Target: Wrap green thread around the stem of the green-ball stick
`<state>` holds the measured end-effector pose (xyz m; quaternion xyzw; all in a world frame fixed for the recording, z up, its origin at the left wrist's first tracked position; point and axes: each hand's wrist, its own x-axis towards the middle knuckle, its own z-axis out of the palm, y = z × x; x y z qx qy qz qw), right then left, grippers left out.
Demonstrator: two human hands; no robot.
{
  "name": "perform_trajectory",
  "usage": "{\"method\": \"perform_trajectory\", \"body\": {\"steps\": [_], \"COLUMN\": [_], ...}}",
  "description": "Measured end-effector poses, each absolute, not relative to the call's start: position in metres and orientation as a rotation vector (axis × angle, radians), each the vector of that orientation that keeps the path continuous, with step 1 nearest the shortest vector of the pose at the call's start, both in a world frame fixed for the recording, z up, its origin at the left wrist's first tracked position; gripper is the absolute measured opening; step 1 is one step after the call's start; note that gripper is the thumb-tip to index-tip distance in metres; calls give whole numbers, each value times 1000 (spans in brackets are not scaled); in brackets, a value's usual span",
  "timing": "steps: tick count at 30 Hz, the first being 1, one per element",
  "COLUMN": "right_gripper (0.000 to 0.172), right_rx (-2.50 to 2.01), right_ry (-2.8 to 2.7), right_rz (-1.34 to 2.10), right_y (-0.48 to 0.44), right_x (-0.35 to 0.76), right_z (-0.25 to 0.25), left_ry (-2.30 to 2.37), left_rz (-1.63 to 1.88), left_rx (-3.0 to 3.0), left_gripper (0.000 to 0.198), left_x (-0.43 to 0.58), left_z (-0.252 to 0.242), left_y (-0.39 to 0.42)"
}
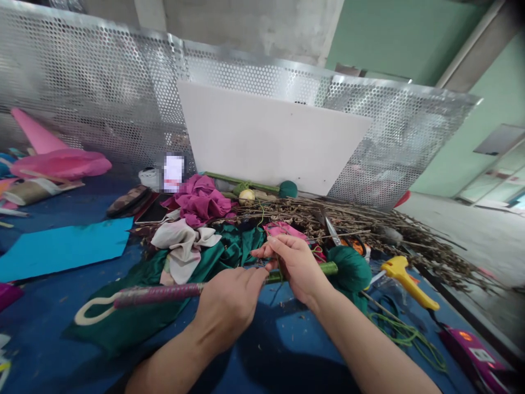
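Note:
My left hand (232,298) is wrapped around a long stick (158,294) bound in purple patterned and green material. A cream loop (92,312) forms its left end, and a dark green fabric-covered ball (350,268) sits at its right end. Over the green-wrapped part (330,268), close to the left fingertips, my right hand (293,260) pinches what looks like green yarn (262,214), a strand of which shows just behind the fingers. The pinched part is mostly hidden. Dark green satin cloth (135,323) lies beneath the stick.
Scissors (331,229) and dried stems (394,219) lie behind my hands. A yellow glue gun (412,282) and loose green cord (414,334) are at right. Magenta cloth (203,200), white cloth (182,243) and blue sheet (65,246) lie leftward; a white board (270,137) stands behind.

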<state>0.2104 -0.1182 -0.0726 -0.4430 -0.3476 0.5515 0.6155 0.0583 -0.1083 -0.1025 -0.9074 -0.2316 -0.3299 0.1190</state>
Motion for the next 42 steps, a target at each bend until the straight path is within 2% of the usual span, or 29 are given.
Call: {"method": "perform_trajectory", "body": {"steps": [11,22,28,33,37,42], "right_gripper": [37,36,30,34,35,32], "right_rx": [-1050,-1109,-1243,-1426,-1473,-1313], "right_ry": [-772,-844,-1081,-1254,-1221,-1006], "right_rz": [1232,1282,1188,1071,941,865], "right_y": [-118,-120,-131,-145,-146,-141], "right_x": [211,220,260,305,343,371], "right_z": [-73,-66,-40,-23,-23,-29], "left_ry": [-600,-617,-862,-1228,-1459,-1440], "left_rz": [-869,-1019,-1098,-1002,-911,-918], "left_rx": [-2659,-2631,-2660,-2702,-2768,-2932], "left_gripper": [27,30,26,24,27,27], "left_x": [58,57,40,22,6,-8], "left_z": [-102,-100,-93,-76,-59,-46], "left_y": [-106,-104,-90,-76,-69,-64]}}
